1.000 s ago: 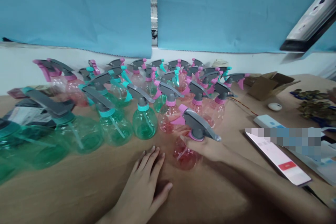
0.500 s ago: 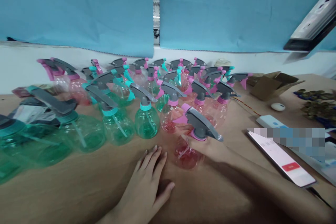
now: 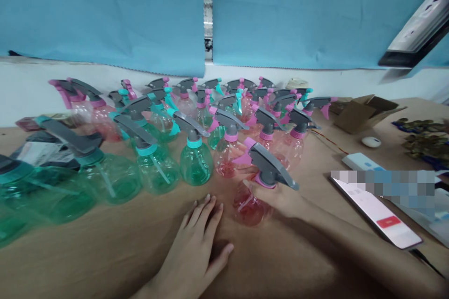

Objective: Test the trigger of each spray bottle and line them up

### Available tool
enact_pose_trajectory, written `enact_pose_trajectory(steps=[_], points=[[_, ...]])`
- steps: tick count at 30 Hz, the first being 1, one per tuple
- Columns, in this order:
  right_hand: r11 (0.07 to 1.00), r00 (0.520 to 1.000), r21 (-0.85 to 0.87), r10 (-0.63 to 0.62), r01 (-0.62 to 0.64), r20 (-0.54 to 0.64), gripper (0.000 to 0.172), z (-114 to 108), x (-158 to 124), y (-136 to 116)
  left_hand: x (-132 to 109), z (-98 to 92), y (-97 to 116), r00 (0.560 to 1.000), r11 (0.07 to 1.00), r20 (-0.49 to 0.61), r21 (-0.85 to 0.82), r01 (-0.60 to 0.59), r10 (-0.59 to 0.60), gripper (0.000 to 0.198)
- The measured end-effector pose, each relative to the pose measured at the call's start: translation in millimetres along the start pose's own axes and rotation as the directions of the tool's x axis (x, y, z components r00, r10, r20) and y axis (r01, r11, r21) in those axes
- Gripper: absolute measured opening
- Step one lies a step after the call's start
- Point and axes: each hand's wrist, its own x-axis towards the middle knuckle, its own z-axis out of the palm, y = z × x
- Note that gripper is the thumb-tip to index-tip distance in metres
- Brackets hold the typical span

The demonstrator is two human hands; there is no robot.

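Observation:
My right hand is wrapped round the neck of a pink spray bottle with a grey and pink trigger head; some of its fingers are hidden behind the bottle. The bottle stands at the front of the group. Flat on the wooden table, my left hand rests with its fingers stretched out, holding nothing. Just beyond its fingertips stands a green spray bottle. A second pink spray bottle is right beside that one, behind the held bottle.
Several more green and pink spray bottles fill the table's back and left, such as a large green one. To the right lie a phone, a white power strip, a white mouse and an open cardboard box. Blue curtains hang behind.

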Motion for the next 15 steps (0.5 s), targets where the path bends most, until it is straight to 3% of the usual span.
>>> enact_pose_trajectory(steps=[4, 15], points=[[0.999, 0.999, 0.002, 0.043, -0.043, 0.018, 0.014, 0.8, 0.6, -1.2, 0.5, -0.4, 0.7, 1.000, 1.000, 0.010, -0.001, 0.004, -0.004, 0.055], [1.000, 1.000, -0.020, 0.013, -0.013, 0.026, 0.016, 1.5, -0.3, 4.5, -0.2, -0.1, 1.5, 1.000, 1.000, 0.016, 0.017, 0.001, -0.001, 0.056]])
